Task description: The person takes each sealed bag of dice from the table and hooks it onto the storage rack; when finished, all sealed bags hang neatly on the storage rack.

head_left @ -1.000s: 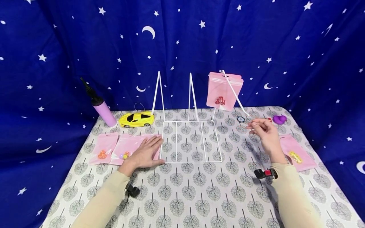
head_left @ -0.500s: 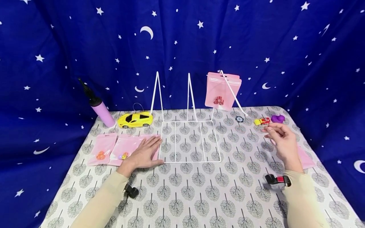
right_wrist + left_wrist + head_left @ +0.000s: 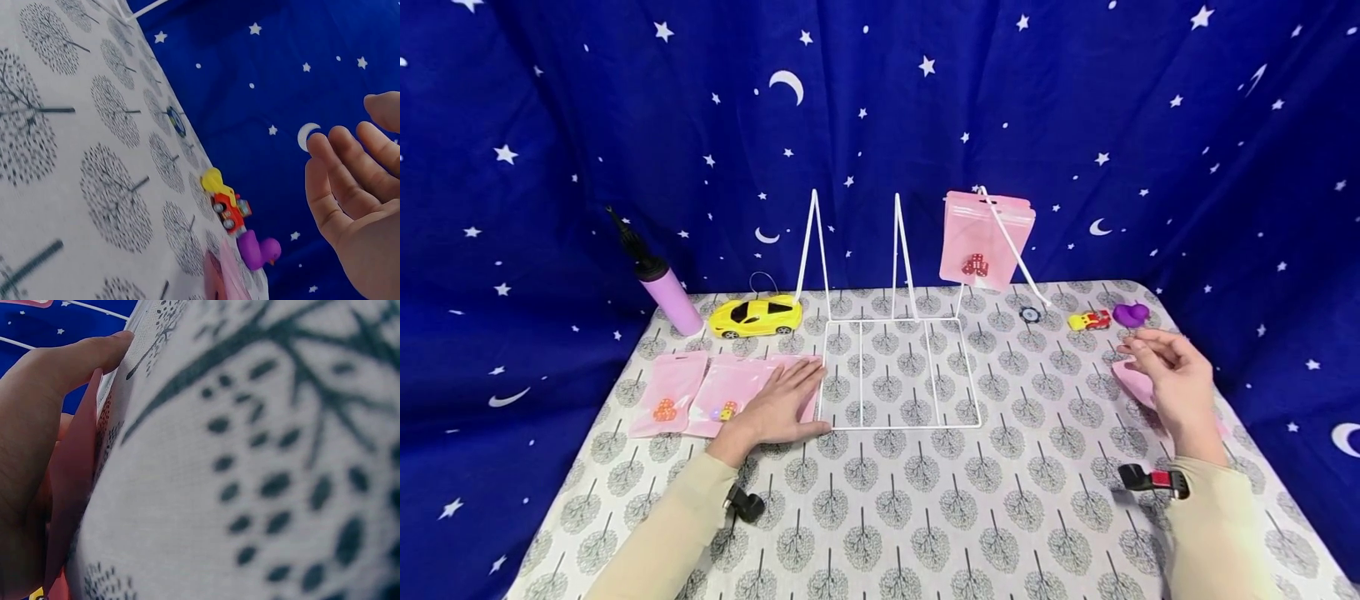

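Observation:
My left hand (image 3: 778, 408) rests with straight fingers on a pink zip bag (image 3: 808, 400), its fingertips and thumb at the left side of a white wire rack (image 3: 898, 427). In the left wrist view, pink bag material (image 3: 75, 462) lies under that hand. My right hand (image 3: 1176, 387) hovers above another pink zip bag (image 3: 1131, 382), fingers loosely bent and holding nothing; it covers most of that bag. Several pink bags (image 3: 988, 225), the front one with red dice (image 3: 976, 266), hang on the rack's right hook.
Left of the rack lie pink bags with orange dice (image 3: 665, 410) and mixed dice (image 3: 727, 410). Behind them stand a yellow toy car (image 3: 756, 317) and a purple hand pump (image 3: 673, 300). A dark round disc (image 3: 1030, 314), small toy truck (image 3: 1088, 320) and purple duck (image 3: 1131, 314) sit back right.
My right hand has moved right and toward me, from beside the rack's right hook to above the right-hand bag, uncovering the toy truck. My left hand has stayed in place.

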The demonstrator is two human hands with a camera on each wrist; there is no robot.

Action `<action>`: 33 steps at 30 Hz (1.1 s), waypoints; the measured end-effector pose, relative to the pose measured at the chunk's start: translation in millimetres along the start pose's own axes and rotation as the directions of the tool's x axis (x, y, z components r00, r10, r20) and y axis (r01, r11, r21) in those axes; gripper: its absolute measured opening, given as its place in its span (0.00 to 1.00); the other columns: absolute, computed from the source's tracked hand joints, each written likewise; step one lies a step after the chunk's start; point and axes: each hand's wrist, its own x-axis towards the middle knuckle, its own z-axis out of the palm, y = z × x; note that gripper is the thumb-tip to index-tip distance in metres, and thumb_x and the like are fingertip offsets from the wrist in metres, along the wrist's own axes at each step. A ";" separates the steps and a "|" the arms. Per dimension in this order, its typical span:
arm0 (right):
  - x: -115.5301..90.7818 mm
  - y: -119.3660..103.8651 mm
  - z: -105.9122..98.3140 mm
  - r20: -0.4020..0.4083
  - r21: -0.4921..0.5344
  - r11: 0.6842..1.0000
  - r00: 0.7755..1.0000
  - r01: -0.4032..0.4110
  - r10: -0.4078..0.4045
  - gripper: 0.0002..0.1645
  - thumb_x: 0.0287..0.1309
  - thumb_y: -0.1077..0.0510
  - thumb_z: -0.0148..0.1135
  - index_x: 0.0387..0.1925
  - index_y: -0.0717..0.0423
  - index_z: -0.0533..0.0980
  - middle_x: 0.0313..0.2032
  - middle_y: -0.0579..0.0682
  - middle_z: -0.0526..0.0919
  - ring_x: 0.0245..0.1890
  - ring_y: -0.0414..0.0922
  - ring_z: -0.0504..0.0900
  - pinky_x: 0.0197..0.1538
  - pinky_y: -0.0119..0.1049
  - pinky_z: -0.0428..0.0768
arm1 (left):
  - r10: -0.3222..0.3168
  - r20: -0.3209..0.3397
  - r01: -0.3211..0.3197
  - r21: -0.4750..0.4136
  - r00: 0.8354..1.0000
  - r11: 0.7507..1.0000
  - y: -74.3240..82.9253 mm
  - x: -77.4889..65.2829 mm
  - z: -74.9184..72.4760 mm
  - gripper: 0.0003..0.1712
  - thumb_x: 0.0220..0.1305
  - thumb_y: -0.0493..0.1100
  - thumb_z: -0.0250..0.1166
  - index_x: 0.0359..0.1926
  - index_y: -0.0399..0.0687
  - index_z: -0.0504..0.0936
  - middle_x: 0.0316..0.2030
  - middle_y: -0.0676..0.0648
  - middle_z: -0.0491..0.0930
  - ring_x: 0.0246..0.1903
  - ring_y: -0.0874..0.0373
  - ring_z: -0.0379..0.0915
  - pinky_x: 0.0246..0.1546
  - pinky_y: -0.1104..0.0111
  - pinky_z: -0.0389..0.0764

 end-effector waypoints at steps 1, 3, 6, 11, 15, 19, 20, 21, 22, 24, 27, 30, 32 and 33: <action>-0.6 -1.1 -2.4 -0.012 0.004 1.000 1.000 -0.006 0.006 0.13 0.60 0.72 0.59 0.47 0.74 0.73 0.35 0.49 0.88 0.34 0.39 0.88 0.35 0.27 0.85 | 0.001 -0.001 -0.001 -0.001 1.000 1.000 0.2 0.0 0.1 0.58 0.57 0.76 0.56 0.77 0.48 0.50 0.77 0.45 0.44 0.76 0.45 0.39 0.74 0.43 0.42; -1.6 -3.2 -7.2 -0.028 0.004 1.000 0.999 -0.014 0.014 0.12 0.60 0.72 0.60 0.46 0.72 0.73 0.35 0.49 0.88 0.34 0.39 0.88 0.35 0.27 0.85 | 0.002 0.000 -0.002 -0.002 1.000 1.000 0.5 -0.2 -0.1 0.58 0.57 0.76 0.56 0.77 0.48 0.50 0.77 0.45 0.44 0.76 0.45 0.39 0.74 0.43 0.43; -2.7 -5.2 -14.0 -0.050 0.005 1.000 0.998 -0.029 0.029 0.11 0.61 0.72 0.59 0.46 0.70 0.74 0.35 0.49 0.88 0.33 0.39 0.88 0.34 0.27 0.85 | 0.004 -0.006 -0.004 -0.001 1.000 1.000 0.5 -0.6 -1.0 0.58 0.57 0.76 0.56 0.76 0.48 0.50 0.77 0.45 0.44 0.76 0.45 0.40 0.74 0.43 0.43; -6.2 -5.9 -23.7 -0.104 -0.032 0.997 0.992 -0.072 0.068 0.11 0.60 0.70 0.61 0.45 0.65 0.76 0.34 0.46 0.89 0.32 0.37 0.88 0.33 0.26 0.85 | 0.008 -0.004 -0.008 0.007 1.000 1.000 -0.6 -0.6 -0.5 0.57 0.58 0.76 0.54 0.77 0.47 0.49 0.77 0.45 0.44 0.76 0.46 0.39 0.74 0.44 0.42; -8.4 -5.9 -31.0 -0.150 -0.070 0.992 0.985 -0.102 0.090 0.11 0.59 0.68 0.64 0.44 0.64 0.76 0.33 0.44 0.88 0.31 0.35 0.87 0.33 0.25 0.84 | 0.011 -0.004 -0.011 0.004 1.000 1.000 -0.7 -0.3 1.5 0.57 0.58 0.76 0.54 0.77 0.47 0.49 0.77 0.46 0.43 0.76 0.46 0.39 0.74 0.44 0.41; -9.0 -6.6 -39.9 -0.169 -0.083 0.991 0.981 -0.106 0.091 0.12 0.58 0.70 0.64 0.44 0.64 0.77 0.32 0.44 0.88 0.30 0.35 0.87 0.33 0.24 0.84 | 0.008 0.000 -0.008 0.002 1.000 1.000 -0.3 -0.6 2.9 0.57 0.58 0.76 0.54 0.77 0.48 0.49 0.77 0.45 0.44 0.76 0.45 0.39 0.74 0.44 0.41; -9.0 -6.8 -42.3 -0.171 -0.093 0.990 0.981 -0.108 0.091 0.11 0.58 0.70 0.64 0.44 0.63 0.77 0.32 0.43 0.88 0.29 0.34 0.87 0.33 0.24 0.84 | 0.007 0.004 -0.007 0.003 1.000 1.000 -0.2 -0.6 2.9 0.57 0.58 0.77 0.54 0.77 0.48 0.49 0.77 0.45 0.44 0.76 0.45 0.39 0.74 0.44 0.41; -9.0 -6.9 -44.6 -0.177 -0.096 0.989 0.980 -0.108 0.090 0.11 0.58 0.70 0.63 0.43 0.62 0.77 0.32 0.43 0.88 0.29 0.34 0.87 0.33 0.23 0.84 | 0.004 0.007 -0.004 0.003 1.000 1.000 -0.2 -0.5 2.8 0.57 0.58 0.76 0.54 0.77 0.48 0.49 0.77 0.45 0.43 0.76 0.45 0.39 0.74 0.44 0.41; -8.7 -7.0 -46.9 -0.185 -0.101 0.989 0.978 -0.112 0.091 0.11 0.57 0.71 0.63 0.43 0.61 0.78 0.32 0.43 0.88 0.28 0.34 0.86 0.32 0.23 0.84 | 0.003 0.009 -0.003 0.004 1.000 1.000 -0.2 -0.4 2.5 0.58 0.58 0.77 0.54 0.77 0.48 0.49 0.77 0.45 0.43 0.76 0.45 0.38 0.74 0.44 0.41; -8.3 -7.0 -50.9 -0.220 -0.143 0.981 0.971 -0.127 0.094 0.11 0.57 0.71 0.64 0.41 0.57 0.79 0.31 0.41 0.88 0.26 0.32 0.85 0.31 0.21 0.82 | 0.001 0.010 -0.001 0.004 1.000 1.000 -0.4 0.1 1.8 0.58 0.58 0.76 0.54 0.77 0.48 0.49 0.77 0.46 0.43 0.76 0.46 0.38 0.74 0.44 0.41; -8.2 -6.7 -56.2 -0.274 -0.243 0.954 0.956 -0.174 0.104 0.13 0.56 0.70 0.65 0.40 0.53 0.80 0.30 0.36 0.87 0.26 0.29 0.84 0.32 0.17 0.81 | -0.004 0.013 0.004 0.009 1.000 1.000 -0.8 1.0 0.4 0.58 0.58 0.77 0.54 0.77 0.48 0.49 0.77 0.46 0.43 0.76 0.47 0.38 0.74 0.45 0.41; -10.0 -5.7 -63.3 -0.300 -0.396 0.888 0.947 -0.232 0.113 0.13 0.58 0.66 0.66 0.41 0.46 0.80 0.30 0.28 0.84 0.29 0.24 0.81 0.35 0.13 0.78 | -0.007 0.016 0.007 0.012 1.000 1.000 -1.4 1.3 0.2 0.58 0.58 0.77 0.53 0.77 0.49 0.48 0.77 0.46 0.42 0.76 0.47 0.37 0.74 0.45 0.41; -11.4 -4.9 -68.9 -0.299 -0.489 0.833 0.947 -0.261 0.121 0.13 0.59 0.62 0.66 0.41 0.40 0.78 0.31 0.24 0.82 0.32 0.21 0.79 0.37 0.10 0.75 | -0.010 0.022 0.009 0.013 1.000 1.000 -1.4 1.3 0.5 0.58 0.57 0.78 0.53 0.77 0.49 0.48 0.78 0.47 0.42 0.76 0.47 0.36 0.74 0.45 0.41; -12.1 -4.9 -71.1 -0.295 -0.521 0.810 0.947 -0.268 0.124 0.13 0.59 0.61 0.66 0.41 0.38 0.77 0.31 0.22 0.81 0.33 0.20 0.78 0.38 0.09 0.73 | -0.010 0.023 0.010 0.012 1.000 1.000 -1.4 1.2 0.9 0.58 0.57 0.78 0.53 0.77 0.49 0.48 0.78 0.47 0.42 0.76 0.48 0.36 0.74 0.45 0.40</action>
